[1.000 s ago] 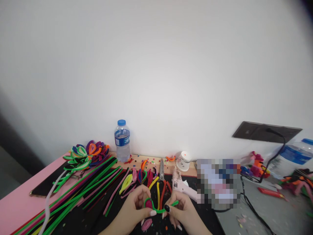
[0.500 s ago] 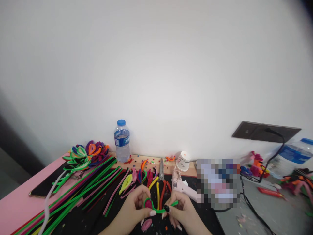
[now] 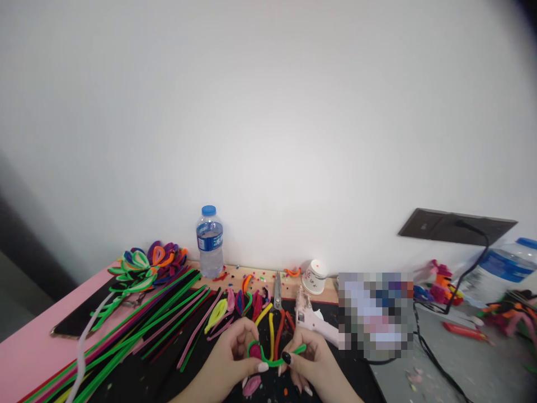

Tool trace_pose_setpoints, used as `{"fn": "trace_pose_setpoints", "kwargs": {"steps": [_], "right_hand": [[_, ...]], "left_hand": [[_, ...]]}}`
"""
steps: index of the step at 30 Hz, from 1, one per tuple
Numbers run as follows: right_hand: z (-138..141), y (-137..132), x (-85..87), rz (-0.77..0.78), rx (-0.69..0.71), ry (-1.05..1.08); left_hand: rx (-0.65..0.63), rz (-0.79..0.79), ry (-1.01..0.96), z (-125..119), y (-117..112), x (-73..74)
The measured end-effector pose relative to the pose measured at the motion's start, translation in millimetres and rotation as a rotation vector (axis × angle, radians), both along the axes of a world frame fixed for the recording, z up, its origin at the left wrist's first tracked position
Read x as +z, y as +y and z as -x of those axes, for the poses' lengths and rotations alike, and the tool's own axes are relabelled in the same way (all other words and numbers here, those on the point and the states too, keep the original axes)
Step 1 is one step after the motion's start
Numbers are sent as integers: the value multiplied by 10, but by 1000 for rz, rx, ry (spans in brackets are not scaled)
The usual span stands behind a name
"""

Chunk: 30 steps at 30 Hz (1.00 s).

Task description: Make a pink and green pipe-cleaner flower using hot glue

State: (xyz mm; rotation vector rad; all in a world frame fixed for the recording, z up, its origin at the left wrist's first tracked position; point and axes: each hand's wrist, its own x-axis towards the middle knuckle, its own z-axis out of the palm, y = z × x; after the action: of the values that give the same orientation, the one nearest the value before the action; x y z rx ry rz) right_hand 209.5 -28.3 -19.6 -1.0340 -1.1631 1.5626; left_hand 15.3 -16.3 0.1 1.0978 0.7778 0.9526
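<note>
Between my two hands a green pipe cleaner [image 3: 274, 363] bends in a shallow curve, its left end looped beside a dark pink coiled piece [image 3: 254, 351]. My left hand [image 3: 237, 352] pinches the looped end between thumb and fingers. The other end is gripped by my right hand [image 3: 308, 358], with its tip sticking out past the fingers. Just beyond my hands lie yellow pipe cleaner pieces [image 3: 272, 334] and red ones [image 3: 279, 334]. A pink loop [image 3: 251, 386] rests on the black mat below my left hand.
Scissors [image 3: 277, 291], a pale pink glue gun [image 3: 314, 322] and an upturned paper cup [image 3: 314, 277] stand ahead. To the left are long pipe cleaners [image 3: 138, 336], a phone [image 3: 79, 313], a fuzzy flower bundle [image 3: 146, 266] and a water bottle [image 3: 210, 246]. Black cables [image 3: 434, 358] run at right.
</note>
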Motion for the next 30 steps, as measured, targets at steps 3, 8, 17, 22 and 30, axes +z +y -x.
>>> {"fn": "trace_pose_setpoints", "kwargs": {"steps": [3, 8, 17, 22, 30], "right_hand": [[-1, -1, -2, -3, 0, -1], [-5, 2, -24, 9, -2, -14], [-3, 6, -44, 6, -1, -12], [-12, -3, -13, -1, 7, -20], [-12, -1, 14, 1, 14, -16]], "left_hand": [[4, 8, 12, 4, -1, 2], [10, 6, 16, 2, 6, 19], [-3, -1, 4, 2, 9, -13], [-6, -7, -6, 7, 13, -40], [-2, -2, -4, -2, 21, -40]]}}
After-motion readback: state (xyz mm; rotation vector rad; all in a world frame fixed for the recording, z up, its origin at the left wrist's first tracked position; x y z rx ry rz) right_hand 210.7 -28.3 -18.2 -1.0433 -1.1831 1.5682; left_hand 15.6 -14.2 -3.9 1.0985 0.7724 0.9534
